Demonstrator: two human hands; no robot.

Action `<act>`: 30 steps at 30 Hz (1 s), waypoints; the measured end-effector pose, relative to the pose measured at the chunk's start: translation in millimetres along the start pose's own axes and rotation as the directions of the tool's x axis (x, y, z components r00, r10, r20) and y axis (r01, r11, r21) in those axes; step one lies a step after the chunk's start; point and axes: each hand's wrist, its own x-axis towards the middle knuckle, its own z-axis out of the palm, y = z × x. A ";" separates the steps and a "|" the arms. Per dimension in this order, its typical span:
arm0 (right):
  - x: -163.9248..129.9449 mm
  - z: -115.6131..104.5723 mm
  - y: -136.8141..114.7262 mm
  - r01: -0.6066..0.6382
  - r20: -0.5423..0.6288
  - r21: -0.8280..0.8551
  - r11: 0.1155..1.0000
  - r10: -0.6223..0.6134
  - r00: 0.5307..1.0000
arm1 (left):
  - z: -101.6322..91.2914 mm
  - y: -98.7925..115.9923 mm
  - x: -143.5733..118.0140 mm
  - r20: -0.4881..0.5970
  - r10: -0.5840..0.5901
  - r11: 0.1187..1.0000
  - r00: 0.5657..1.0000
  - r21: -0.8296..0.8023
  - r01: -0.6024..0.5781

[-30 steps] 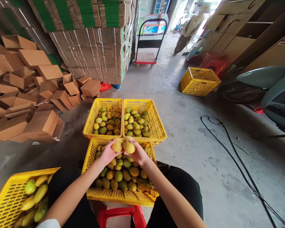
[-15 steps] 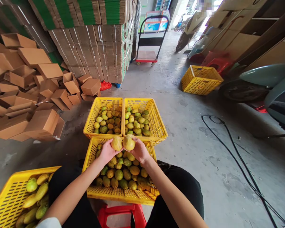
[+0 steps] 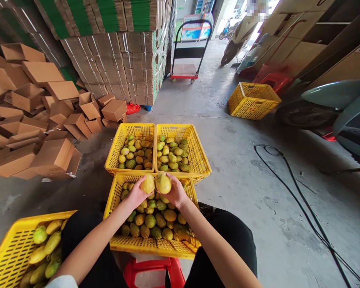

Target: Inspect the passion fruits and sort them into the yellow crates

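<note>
My left hand grips one yellow fruit. My right hand grips a second, slightly larger yellow fruit. The two fruits touch, held side by side above the far end of the near yellow crate, which rests on a red stool between my knees and holds several green and yellow fruits. Beyond it stand two more yellow crates, a left one and a right one, both with fruit inside.
Another yellow crate of fruit sits at my lower left. Loose cardboard boxes pile up on the left, stacked flat cartons behind. An empty yellow crate, a trolley, scooters and a black cable lie to the right.
Both hands stay together with the two fruits, lifting slightly half a second ago and settling back a little; the fruits have turned a bit in my fingers.
</note>
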 end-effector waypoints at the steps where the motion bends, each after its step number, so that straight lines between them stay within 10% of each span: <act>1: -0.4 -0.2 -1.2 -0.011 0.008 0.009 1.000 0.011 1.000 | 1.1 0.7 -0.4 -0.013 0.009 1.000 1.000 -0.010 -0.010; 30: 0.5 -8.8 -4.6 0.011 -0.009 0.079 0.997 -0.010 1.000 | -3.6 0.6 1.6 0.030 0.012 1.000 0.999 -0.007 -0.012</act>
